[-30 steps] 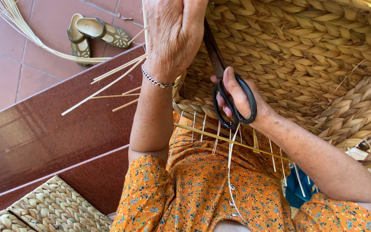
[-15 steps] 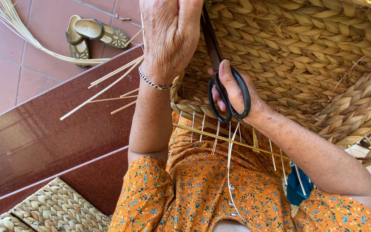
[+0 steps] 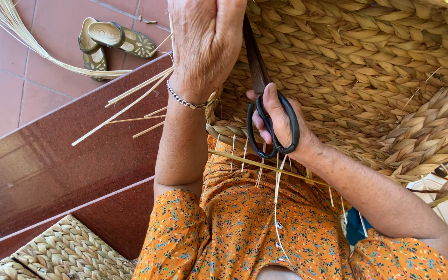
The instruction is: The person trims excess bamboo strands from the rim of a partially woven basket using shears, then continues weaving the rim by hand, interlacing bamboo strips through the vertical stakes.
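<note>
Two hands work black-handled scissors (image 3: 268,111) against a large woven straw basket (image 3: 369,78)

At top centre the left hand (image 3: 203,44) is curled closed on the basket's rim beside the blades; the right hand (image 3: 281,122), centre frame, grips the scissor loops, fingers through them; loose pale straw strands (image 3: 130,101) lie on the dark red step at left; sandals (image 3: 107,41) upper left
</note>
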`<action>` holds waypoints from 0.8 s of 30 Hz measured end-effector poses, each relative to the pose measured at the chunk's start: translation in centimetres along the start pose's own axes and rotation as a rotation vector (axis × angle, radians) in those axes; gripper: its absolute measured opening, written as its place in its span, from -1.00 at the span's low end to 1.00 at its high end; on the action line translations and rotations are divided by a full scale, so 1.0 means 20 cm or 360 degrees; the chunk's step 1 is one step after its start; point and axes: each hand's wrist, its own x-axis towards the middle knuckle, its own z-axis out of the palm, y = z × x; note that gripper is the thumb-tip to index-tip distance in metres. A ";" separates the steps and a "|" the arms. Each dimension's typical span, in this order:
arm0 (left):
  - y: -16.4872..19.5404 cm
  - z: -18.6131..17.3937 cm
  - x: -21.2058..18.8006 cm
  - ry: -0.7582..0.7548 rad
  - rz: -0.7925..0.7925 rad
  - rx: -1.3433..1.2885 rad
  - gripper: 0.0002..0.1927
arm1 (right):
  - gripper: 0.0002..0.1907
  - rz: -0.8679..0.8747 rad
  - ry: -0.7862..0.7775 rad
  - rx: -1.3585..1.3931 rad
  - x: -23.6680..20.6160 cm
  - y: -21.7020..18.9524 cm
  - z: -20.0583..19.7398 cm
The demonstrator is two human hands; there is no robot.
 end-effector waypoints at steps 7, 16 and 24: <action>0.01 0.00 0.01 -0.0013 0.0006 0.0012 -0.70 | -0.06 -0.0030 -0.0052 0.0131 0.07 0.01 -0.03; 0.03 0.00 0.01 -0.0016 -0.0024 0.0005 -0.72 | -0.16 -0.0174 0.0022 -0.0119 0.08 -0.03 0.02; 0.01 0.01 0.02 -0.0045 -0.0028 0.0072 -0.69 | -0.14 -0.0302 0.0080 -0.0118 0.03 0.04 -0.03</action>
